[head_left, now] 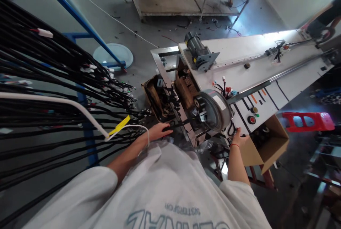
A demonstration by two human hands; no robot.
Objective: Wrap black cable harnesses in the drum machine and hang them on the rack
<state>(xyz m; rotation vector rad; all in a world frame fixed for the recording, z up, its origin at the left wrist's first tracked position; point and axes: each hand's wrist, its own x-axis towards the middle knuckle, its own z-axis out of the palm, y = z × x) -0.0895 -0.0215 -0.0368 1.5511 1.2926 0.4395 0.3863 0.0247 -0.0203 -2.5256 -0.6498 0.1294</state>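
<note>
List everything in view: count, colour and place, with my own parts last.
Cables: many, black, hanging along the left
Blue frame: one, blue, upper left
Yellow tag: one, yellow, on a white cord
Round disc: one, whitish, on the floor
Bench: one, brownish shelf, top
Worktop: one, white, right of centre
Motor: one, black, on the worktop
Roll: one, grey, worktop's near end
Scissors: one, black-handled, beside the roll
Push button: one, red, worktop edge
Carton: one, brown, right
Plastic stool: one, red, far right
Shirt: one, pale, bottom
Hands: two; left by a dark strip, right near the scissors
</note>
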